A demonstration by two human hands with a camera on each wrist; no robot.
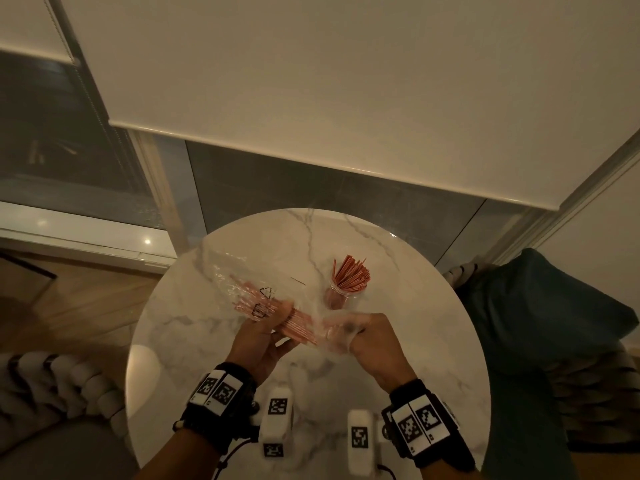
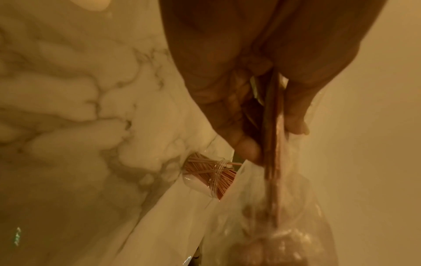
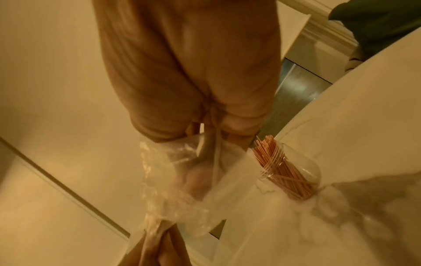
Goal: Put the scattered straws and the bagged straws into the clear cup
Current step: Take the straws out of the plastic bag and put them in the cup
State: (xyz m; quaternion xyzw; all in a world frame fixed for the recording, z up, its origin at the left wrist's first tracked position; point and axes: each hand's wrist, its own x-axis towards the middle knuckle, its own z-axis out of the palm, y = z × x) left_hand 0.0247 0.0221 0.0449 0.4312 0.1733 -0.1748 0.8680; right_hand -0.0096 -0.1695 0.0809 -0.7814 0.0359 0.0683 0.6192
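Observation:
Over the round marble table (image 1: 415,341), both hands hold a clear plastic bag (image 1: 239,282) of orange straws (image 1: 298,323) level. My left hand (image 1: 277,318) pinches the bundle of straws through the plastic near its middle; the left wrist view shows fingers and thumb (image 2: 296,124) closed round the straws (image 2: 271,144). My right hand (image 1: 349,329) grips the bag's crumpled right end, its fingers curled into the plastic (image 3: 182,162). The clear cup (image 1: 341,296) stands just beyond the hands, packed with upright orange straws (image 1: 349,275) (image 2: 205,178) (image 3: 282,172). One thin straw (image 1: 298,281) lies on the table left of the cup.
Two white tagged blocks (image 1: 277,420) (image 1: 360,434) sit at the table's near edge between my wrists. A dark cushion (image 1: 540,306) lies to the right, a knotted cushion (image 1: 52,386) to the left. A window with a lowered blind (image 1: 311,81) is behind the table.

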